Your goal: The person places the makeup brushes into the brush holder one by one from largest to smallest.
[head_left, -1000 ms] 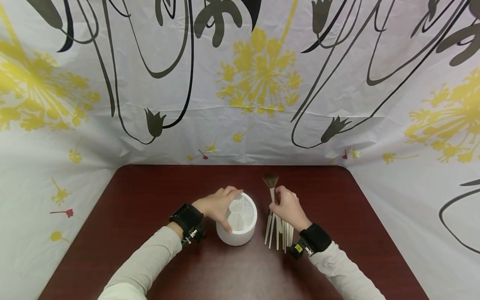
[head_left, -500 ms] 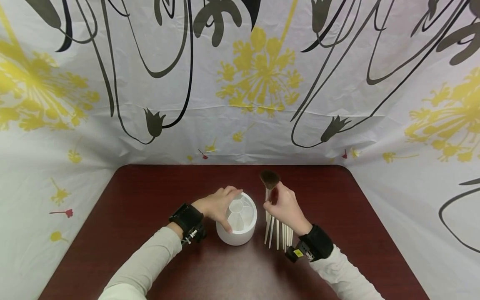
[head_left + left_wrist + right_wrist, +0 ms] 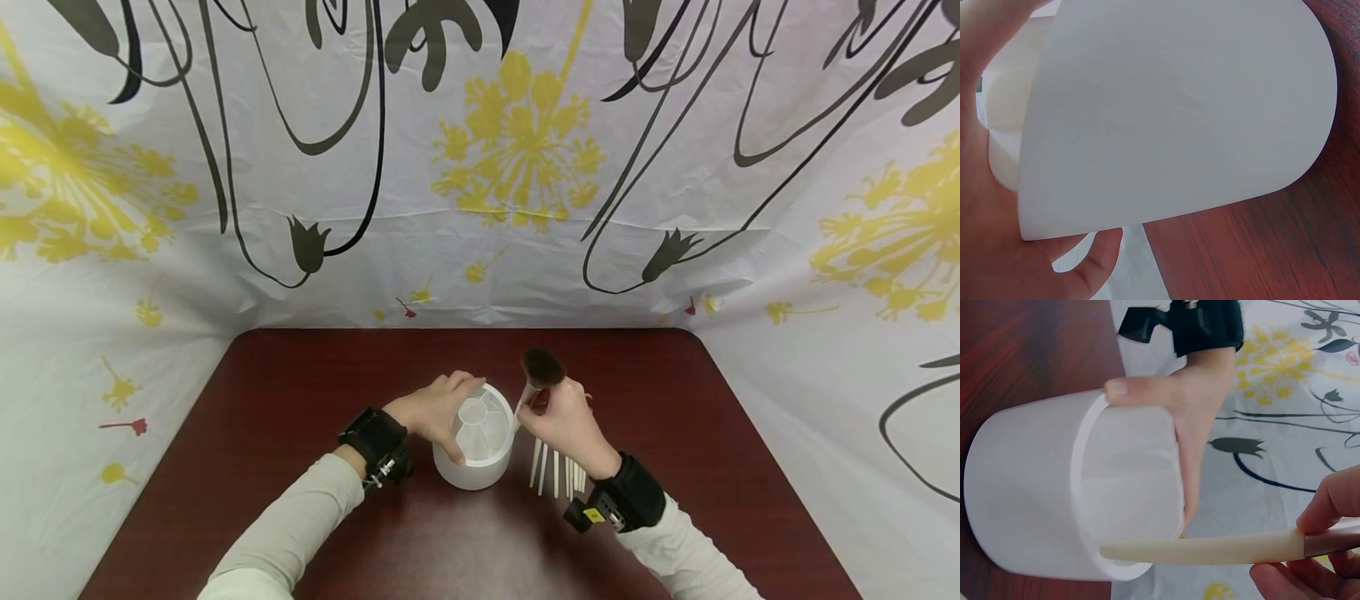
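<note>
Left hand (image 3: 437, 413) grips the white organizer (image 3: 477, 473) while right hand (image 3: 564, 418) pinches 1 brush (image 3: 542, 369) (tilted) near it.

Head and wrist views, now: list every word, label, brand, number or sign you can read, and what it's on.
No readable text in any view.
Yellow patch by the right wristband: too small to tell whether it bears print.
White cup: faint smudge, no lettering visible.
Brush handle: none visible.
</note>
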{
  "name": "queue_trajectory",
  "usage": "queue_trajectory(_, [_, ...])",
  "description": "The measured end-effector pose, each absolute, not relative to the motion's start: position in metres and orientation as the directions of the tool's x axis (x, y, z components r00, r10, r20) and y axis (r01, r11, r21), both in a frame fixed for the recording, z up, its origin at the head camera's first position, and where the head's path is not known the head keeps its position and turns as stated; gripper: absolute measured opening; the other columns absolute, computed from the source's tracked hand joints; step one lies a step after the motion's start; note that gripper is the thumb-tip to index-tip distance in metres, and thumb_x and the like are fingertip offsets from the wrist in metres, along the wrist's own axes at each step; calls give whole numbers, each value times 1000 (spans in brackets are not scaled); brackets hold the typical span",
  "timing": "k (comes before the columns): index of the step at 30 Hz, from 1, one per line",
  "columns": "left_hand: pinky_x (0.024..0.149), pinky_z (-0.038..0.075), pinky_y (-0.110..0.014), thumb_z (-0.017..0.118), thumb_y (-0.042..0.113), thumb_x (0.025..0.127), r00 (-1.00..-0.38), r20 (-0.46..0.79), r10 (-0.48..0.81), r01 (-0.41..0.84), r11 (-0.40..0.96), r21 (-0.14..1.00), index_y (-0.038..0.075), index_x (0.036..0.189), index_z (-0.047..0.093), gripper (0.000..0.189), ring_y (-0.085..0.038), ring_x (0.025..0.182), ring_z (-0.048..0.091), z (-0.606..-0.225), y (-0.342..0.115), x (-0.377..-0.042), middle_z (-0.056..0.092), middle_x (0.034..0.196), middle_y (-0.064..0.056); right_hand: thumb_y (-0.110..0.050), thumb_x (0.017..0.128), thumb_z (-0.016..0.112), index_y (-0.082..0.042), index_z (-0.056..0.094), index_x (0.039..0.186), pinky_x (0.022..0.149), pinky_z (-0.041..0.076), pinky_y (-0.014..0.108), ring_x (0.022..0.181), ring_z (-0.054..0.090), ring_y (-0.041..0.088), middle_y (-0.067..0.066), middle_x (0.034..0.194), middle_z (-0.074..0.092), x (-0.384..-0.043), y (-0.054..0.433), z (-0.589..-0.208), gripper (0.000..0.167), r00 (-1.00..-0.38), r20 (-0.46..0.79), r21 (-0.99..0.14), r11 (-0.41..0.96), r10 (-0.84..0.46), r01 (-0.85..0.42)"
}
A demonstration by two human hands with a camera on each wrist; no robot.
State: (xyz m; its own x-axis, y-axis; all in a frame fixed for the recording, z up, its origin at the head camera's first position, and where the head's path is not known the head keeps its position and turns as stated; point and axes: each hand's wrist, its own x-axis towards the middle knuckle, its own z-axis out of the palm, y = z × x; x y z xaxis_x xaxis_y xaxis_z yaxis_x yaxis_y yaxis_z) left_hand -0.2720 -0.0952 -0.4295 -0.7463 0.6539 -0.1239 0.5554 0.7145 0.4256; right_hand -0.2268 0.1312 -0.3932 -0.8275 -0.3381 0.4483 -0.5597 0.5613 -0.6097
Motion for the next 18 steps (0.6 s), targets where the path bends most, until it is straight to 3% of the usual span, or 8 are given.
queue_trajectory(6, [89, 41, -36, 86, 45, 46, -749, -121, 652, 556, 717, 421, 12, 143, 22, 120, -26, 115, 37, -430, -95, -272, 31, 135, -5, -3, 78, 62, -11, 56, 88, 66, 49, 22, 71, 57, 5, -2, 77, 59, -225, 129, -394, 14, -809, 458, -653, 478, -370, -588])
queue_trajectory(12, [89, 41, -36, 86, 45, 46, -746, -119, 655, 557, 712, 427, 11, 142, 22, 120, -27, 115, 37, -430, -95, -272, 31, 135, -5, -2, 79, 61, -10, 56, 88, 67, 49, 21, 71, 58, 7, 2, 79, 61, -224, 128, -398, 13, -811, 450, -653, 482, -373, -584])
queue_trajectory(18, [89, 41, -36, 85, 46, 46, -748, -122, 653, 558, 717, 417, 11, 143, 22, 121, -26, 116, 37, -430, -96, -272, 30, 136, -5, -1, 75, 64, -11, 58, 84, 64, 49, 21, 68, 58, 6, -2, 75, 60, -225, 127, -399, 14, -807, 462, -636, 497, -368, -591])
